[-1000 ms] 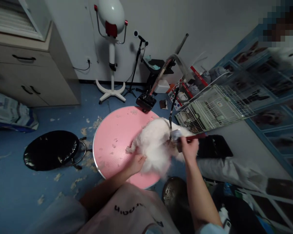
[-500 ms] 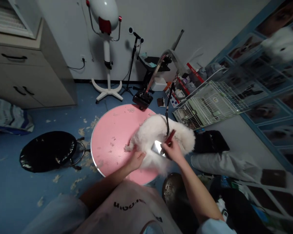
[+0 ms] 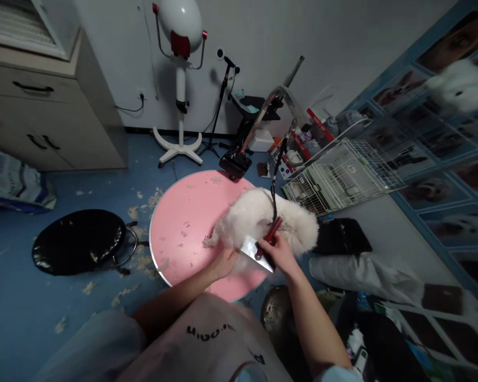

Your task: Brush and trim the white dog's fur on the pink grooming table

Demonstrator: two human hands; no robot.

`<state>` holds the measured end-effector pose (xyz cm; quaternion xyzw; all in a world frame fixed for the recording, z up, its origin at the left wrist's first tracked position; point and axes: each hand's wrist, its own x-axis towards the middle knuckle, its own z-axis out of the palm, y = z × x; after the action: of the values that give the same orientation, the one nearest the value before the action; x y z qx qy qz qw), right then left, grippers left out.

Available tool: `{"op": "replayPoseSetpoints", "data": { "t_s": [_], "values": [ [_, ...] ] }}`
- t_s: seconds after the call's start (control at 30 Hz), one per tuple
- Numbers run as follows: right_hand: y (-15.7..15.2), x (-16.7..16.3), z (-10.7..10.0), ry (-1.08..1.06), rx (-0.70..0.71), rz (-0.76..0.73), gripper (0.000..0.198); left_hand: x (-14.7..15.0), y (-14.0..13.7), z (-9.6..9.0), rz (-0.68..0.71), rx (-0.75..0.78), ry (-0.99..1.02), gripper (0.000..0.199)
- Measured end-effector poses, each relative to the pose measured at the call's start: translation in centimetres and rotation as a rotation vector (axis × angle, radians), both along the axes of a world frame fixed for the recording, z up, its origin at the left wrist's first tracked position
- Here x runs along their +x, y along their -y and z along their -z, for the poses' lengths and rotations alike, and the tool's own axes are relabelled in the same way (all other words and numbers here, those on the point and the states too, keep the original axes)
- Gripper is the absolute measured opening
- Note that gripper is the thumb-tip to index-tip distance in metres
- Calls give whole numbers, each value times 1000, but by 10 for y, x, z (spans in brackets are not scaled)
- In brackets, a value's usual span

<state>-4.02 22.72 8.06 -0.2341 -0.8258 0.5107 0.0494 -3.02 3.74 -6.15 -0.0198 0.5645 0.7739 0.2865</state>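
Observation:
A fluffy white dog (image 3: 245, 209) is on the round pink grooming table (image 3: 179, 212), with a black strap (image 3: 274, 201) running down to it. My right hand (image 3: 281, 253) is closed round the dark red handle of a slicker brush (image 3: 252, 249). The brush's wide, shiny metal back faces up, over the fur on the near side of the dog. Close to the brush's left edge, my left hand (image 3: 225, 261) grips fur on that same side; its fingertips are partly hidden. The bristles face away from me.
A black stool (image 3: 79, 241) stands left of the table, among tufts of cut hair on the blue floor. Behind are a white stand dryer (image 3: 179, 95) and a lamp stand (image 3: 220, 101). A wire cage (image 3: 334, 172) lies to the right, and a dark round seat (image 3: 279, 313) stands near my right arm.
My right hand has drawn the slicker brush slightly down toward me, and its plate has turned. My left hand stays at the fur, nearly in place. The view has shifted slightly.

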Motion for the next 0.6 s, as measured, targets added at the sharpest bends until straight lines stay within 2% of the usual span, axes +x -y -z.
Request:
{"op": "replayPoseSetpoints", "data": {
  "t_s": [0.03,0.07,0.17,0.2,0.23,0.27,0.33,0.4,0.47,0.5,0.6],
  "values": [
    [-7,0,3,47,-23,-5,31,1,2,1,49,-39,-71,20],
    [-16,1,6,48,-24,60,30,1,4,1,89,-82,-139,26],
    [-40,11,10,-164,12,428,26,-1,11,-1,139,-190,-248,35],
    [-42,16,12,-205,1,464,26,-2,13,-3,137,-215,-271,36],
    [-39,21,14,-202,-22,424,28,-5,14,-5,138,-232,-292,36],
    [-30,27,19,-161,-54,311,31,-7,14,-6,148,-242,-310,36],
    [-2,38,33,-48,-112,1,43,-15,14,-7,171,-247,-326,36],
    [29,50,53,64,-163,-221,47,-24,17,-3,194,-246,-320,36],
    [51,61,74,217,-241,-283,38,-34,28,9,138,-247,-307,31],
    [58,67,84,293,-286,-272,36,-38,37,18,51,-262,-296,25],
    [65,79,100,396,-401,-176,44,-40,70,46,-346,-416,-232,22]
  ]
}}
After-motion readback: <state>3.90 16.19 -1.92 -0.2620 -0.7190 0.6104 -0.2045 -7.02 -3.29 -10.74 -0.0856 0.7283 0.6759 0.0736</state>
